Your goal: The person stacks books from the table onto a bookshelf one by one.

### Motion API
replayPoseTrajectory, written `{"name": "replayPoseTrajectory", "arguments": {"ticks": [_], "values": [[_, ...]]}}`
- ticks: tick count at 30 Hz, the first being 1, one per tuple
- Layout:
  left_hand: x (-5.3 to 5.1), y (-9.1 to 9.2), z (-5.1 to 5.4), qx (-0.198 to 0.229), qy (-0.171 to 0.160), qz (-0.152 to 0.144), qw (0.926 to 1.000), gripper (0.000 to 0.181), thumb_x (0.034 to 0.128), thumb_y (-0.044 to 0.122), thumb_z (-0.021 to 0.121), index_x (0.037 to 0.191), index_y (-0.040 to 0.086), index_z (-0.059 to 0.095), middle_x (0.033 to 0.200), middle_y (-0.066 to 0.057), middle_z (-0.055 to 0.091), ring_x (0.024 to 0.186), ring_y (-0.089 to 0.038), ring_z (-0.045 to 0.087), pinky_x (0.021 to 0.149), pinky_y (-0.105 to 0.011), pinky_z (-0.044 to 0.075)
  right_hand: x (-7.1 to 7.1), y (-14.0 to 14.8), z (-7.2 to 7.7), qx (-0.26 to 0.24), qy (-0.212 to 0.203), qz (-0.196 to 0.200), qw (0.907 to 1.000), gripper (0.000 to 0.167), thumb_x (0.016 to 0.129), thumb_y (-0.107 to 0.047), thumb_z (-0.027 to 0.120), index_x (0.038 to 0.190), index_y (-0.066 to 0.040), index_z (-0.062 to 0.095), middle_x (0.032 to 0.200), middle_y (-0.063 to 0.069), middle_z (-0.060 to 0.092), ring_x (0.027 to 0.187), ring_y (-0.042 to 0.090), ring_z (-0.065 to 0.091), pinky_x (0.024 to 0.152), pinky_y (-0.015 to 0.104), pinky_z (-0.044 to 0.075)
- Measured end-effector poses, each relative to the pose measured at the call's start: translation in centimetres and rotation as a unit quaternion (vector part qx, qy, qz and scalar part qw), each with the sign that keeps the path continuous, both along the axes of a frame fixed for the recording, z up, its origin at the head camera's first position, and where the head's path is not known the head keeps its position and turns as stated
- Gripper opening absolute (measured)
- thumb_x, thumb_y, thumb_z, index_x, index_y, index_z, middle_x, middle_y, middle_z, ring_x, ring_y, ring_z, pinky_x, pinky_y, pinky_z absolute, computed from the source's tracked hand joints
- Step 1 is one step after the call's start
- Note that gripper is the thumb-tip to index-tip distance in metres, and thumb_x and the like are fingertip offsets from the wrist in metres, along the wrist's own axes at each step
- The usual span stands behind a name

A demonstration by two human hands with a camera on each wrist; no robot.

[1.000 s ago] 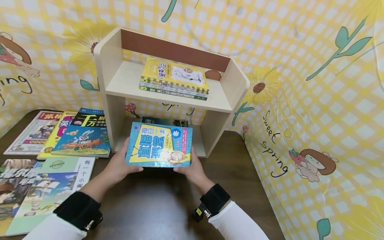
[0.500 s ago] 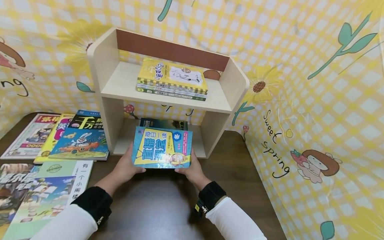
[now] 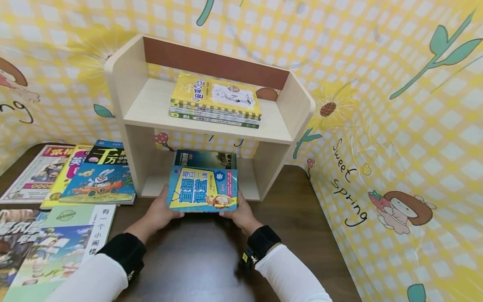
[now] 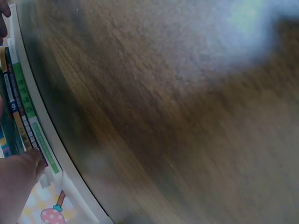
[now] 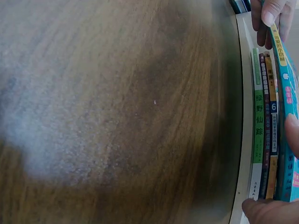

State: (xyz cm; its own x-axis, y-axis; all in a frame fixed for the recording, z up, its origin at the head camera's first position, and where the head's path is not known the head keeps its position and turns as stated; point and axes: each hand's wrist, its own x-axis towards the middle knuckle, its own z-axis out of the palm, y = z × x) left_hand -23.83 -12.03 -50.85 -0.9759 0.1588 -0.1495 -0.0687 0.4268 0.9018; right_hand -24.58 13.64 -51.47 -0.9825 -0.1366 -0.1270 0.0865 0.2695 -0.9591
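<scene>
A blue and yellow book lies cover up, held by its two short sides at the front of the lower shelf, over a dark book that shows behind it. My left hand grips its left side, my right hand its right side, thumbs at the front edge. In the right wrist view, a stack with a green and white spine lies beneath the blue book, whose edge slants away from it; my right hand is at the stack's near end. The left wrist view has my left hand against the spines.
Yellow-topped books lie stacked on the upper shelf of the wooden bookcase. Several magazines and picture books spread over the table at the left. A patterned cloth hangs behind and at the right.
The blue book has come lower and a little toward the front, with both hands still on it. More of the dark book's cover shows behind it.
</scene>
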Motion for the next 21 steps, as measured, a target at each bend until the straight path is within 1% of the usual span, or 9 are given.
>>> {"name": "replayPoseTrajectory", "arguments": {"ticks": [2, 5, 8, 12, 15, 17, 19, 21], "values": [[-0.2, 0.1, -0.1, -0.01, 0.002, 0.0, 1.0, 0.1, 0.084, -0.001, 0.071, 0.154, 0.006, 0.001, 0.151, -0.026, 0.029, 0.132, -0.042, 0.037, 0.111, -0.058, 0.026, -0.2, -0.1, -0.1, 0.007, 0.003, -0.004, 1.0, 0.086, 0.08, 0.005, 0.074, 0.151, -0.016, 0.028, 0.127, 0.012, 0.058, 0.106, 0.021, 0.058, 0.1, 0.041, 0.046], [-0.5, 0.3, -0.2, -0.026, 0.018, -0.004, 0.9995, 0.094, 0.086, -0.001, 0.069, 0.154, 0.005, 0.004, 0.152, -0.025, 0.027, 0.135, -0.043, 0.033, 0.111, -0.058, 0.025, -0.4, -0.4, 0.0, 0.009, 0.004, -0.011, 0.9999, 0.087, 0.081, 0.005, 0.073, 0.151, -0.016, 0.027, 0.127, 0.012, 0.058, 0.106, 0.021, 0.058, 0.099, 0.04, 0.047], [-0.7, 0.5, -0.3, -0.034, 0.034, -0.003, 0.9988, 0.09, 0.0869, -0.002, 0.067, 0.154, 0.005, 0.008, 0.154, -0.024, 0.023, 0.137, -0.042, 0.03, 0.111, -0.059, 0.024, -0.4, -0.6, 0.0, 0.004, 0.012, -0.017, 0.9998, 0.088, 0.081, 0.007, 0.073, 0.152, -0.016, 0.026, 0.127, 0.013, 0.057, 0.109, 0.023, 0.056, 0.099, 0.041, 0.047], [-1.0, 0.7, -0.4, -0.041, 0.05, 0.0, 0.9979, 0.088, 0.0866, -0.004, 0.067, 0.153, 0.002, 0.009, 0.155, -0.026, 0.016, 0.139, -0.043, 0.023, 0.112, -0.059, 0.021, -0.4, -0.9, -0.2, 0.006, 0.03, -0.03, 0.9991, 0.086, 0.082, 0.007, 0.071, 0.152, -0.013, 0.025, 0.132, 0.014, 0.054, 0.115, 0.026, 0.053, 0.103, 0.044, 0.044], [-1.2, 0.7, -0.4, -0.052, 0.056, 0.0, 0.9971, 0.088, 0.0868, -0.004, 0.067, 0.153, 0.001, 0.009, 0.156, -0.026, 0.014, 0.14, -0.044, 0.018, 0.112, -0.06, 0.02, -0.5, -1.1, -0.3, 0.03, 0.046, -0.05, 0.9972, 0.082, 0.083, 0.004, 0.071, 0.151, -0.009, 0.026, 0.138, 0.015, 0.048, 0.122, 0.028, 0.048, 0.106, 0.044, 0.04], [-1.4, 0.8, -0.3, -0.061, 0.052, 0.001, 0.9968, 0.088, 0.0875, -0.002, 0.066, 0.153, 0.001, 0.007, 0.156, -0.027, 0.012, 0.141, -0.044, 0.016, 0.112, -0.06, 0.019, -0.7, -1.3, -0.4, 0.053, 0.061, -0.066, 0.9946, 0.08, 0.083, 0.003, 0.072, 0.15, -0.006, 0.028, 0.141, 0.016, 0.043, 0.126, 0.029, 0.044, 0.108, 0.044, 0.038], [-1.7, 0.9, -0.2, -0.068, 0.049, 0.001, 0.9965, 0.088, 0.0881, -0.002, 0.066, 0.153, 0.0, 0.007, 0.156, -0.027, 0.011, 0.142, -0.044, 0.015, 0.113, -0.06, 0.019, -1.0, -1.4, -0.5, 0.076, 0.074, -0.081, 0.9911, 0.079, 0.082, 0.002, 0.073, 0.148, -0.003, 0.03, 0.142, 0.016, 0.04, 0.128, 0.029, 0.041, 0.109, 0.044, 0.036], [-1.9, 0.9, -0.2, -0.07, 0.055, 0.0, 0.996, 0.085, 0.0881, -0.003, 0.065, 0.153, -0.001, 0.01, 0.155, -0.028, 0.013, 0.142, -0.044, 0.015, 0.113, -0.06, 0.019, -1.3, -1.6, -0.6, 0.09, 0.079, -0.091, 0.9885, 0.077, 0.082, 0.001, 0.073, 0.147, -0.001, 0.032, 0.143, 0.016, 0.039, 0.128, 0.029, 0.04, 0.11, 0.044, 0.034]]}}
